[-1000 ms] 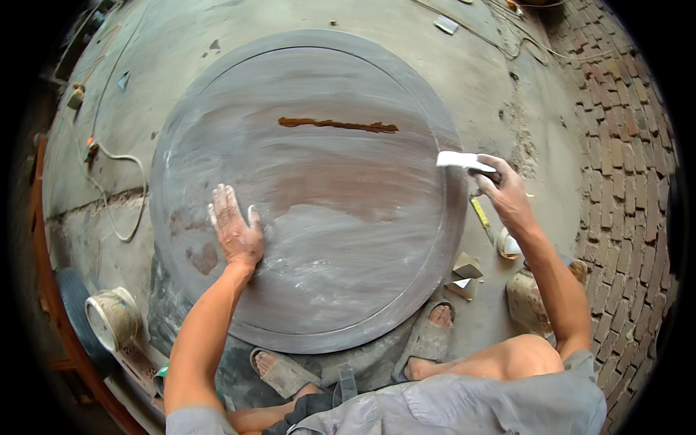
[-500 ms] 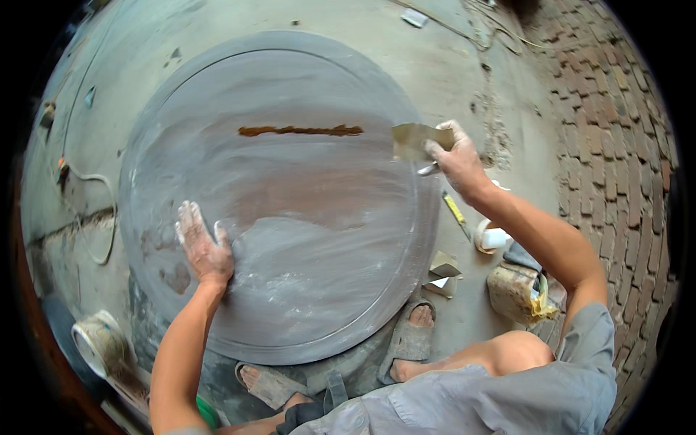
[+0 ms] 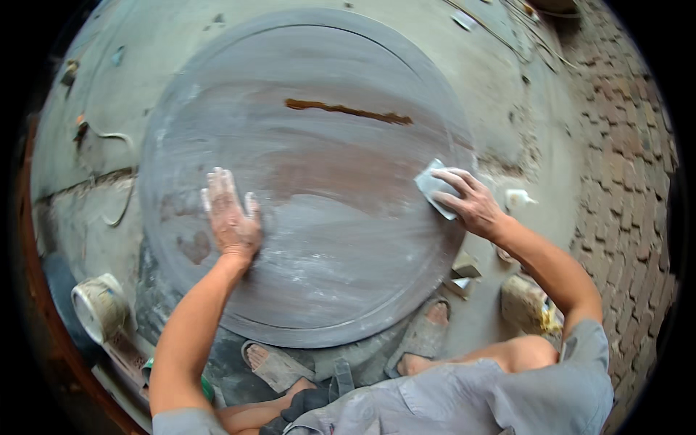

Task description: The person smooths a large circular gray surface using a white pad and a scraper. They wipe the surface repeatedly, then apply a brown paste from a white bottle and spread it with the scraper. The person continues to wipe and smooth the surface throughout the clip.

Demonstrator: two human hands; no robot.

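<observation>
A big round grey tabletop (image 3: pixel 326 279) lies in front of me, with pale dust smears and reddish-brown patches. Across its far part runs a dark brown strip of paste or filler (image 3: pixel 349 111). My left hand (image 3: pixel 233 223) rests flat on the left side of the top, fingers stretched out and dusted white, holding nothing. At the right edge of the top, my right hand (image 3: pixel 475 203) grips a sheet of sandpaper (image 3: pixel 429 185), its pale bluish side showing. The sheet lies on or just above the surface; I cannot tell which.
Folded sandpaper pieces (image 3: pixel 464 270) lie by the near right edge. Beyond my right forearm are a white squeeze bottle (image 3: pixel 518 199) and a stained container (image 3: pixel 523 303). A dirty white bucket (image 3: pixel 100 308) stands at the near left. Bricks (image 3: pixel 616 188) pave the far right.
My right hand has come nearer and down to the right edge, and the sandpaper's tan face has given way to its pale face. The view has shifted; my left hand stays flat.
</observation>
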